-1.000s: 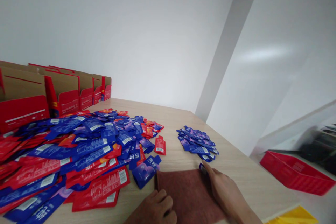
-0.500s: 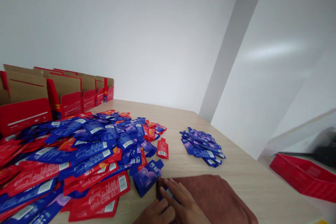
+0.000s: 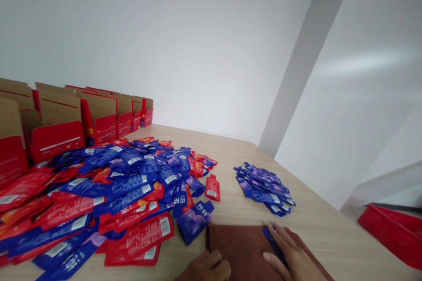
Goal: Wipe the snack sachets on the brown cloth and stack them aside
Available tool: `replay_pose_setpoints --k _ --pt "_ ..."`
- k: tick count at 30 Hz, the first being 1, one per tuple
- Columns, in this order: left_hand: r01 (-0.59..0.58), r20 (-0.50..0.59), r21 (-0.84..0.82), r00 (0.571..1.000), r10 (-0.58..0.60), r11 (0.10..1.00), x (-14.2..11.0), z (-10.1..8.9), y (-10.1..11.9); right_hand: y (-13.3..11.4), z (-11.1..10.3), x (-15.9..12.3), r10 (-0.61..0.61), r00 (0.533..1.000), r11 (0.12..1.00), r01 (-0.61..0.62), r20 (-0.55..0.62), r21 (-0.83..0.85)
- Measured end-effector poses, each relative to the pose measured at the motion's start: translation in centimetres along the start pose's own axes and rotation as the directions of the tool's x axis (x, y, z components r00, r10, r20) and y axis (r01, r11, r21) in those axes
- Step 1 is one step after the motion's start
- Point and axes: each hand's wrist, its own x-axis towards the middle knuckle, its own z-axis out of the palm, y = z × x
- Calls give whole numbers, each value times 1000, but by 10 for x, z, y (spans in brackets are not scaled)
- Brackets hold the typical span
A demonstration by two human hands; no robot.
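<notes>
A brown cloth (image 3: 242,250) lies at the front edge of the view. On its right part is my right hand (image 3: 293,254), thumb and fingers around a narrow blue sachet (image 3: 276,246) that is partly hidden beneath them. My left hand (image 3: 207,268) is closed with curled fingers at the cloth's left edge; what they grip, if anything, is hidden. Just beyond that hand lies a blue sachet with a spout-shaped top (image 3: 194,221). A single red sachet (image 3: 212,187) rests farther back. Beyond the cloth sits a small stack of blue sachets (image 3: 263,188).
A large mixed heap of red and blue sachets (image 3: 132,184) covers the left side of the wooden table (image 3: 231,210). Open red cardboard boxes (image 3: 57,138) stand in rows behind it. A red container (image 3: 392,232) is at the far right. A white wall (image 3: 204,52) rises behind.
My right hand has moved right across the cloth with the blue sachet, away from my left hand. My left hand stays near the cloth's left edge. The view has shifted slightly left.
</notes>
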Motion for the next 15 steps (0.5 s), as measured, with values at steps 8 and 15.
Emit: replay_pose_setpoints --k 8,15 --pt "35 -43 43 999 -33 998 7 -12 7 -29 -21 14 71 995 976 -56 -66 213" --pt "-23 -56 70 998 26 997 5 -9 4 -91 -2 15 -131 991 868 102 27 485"
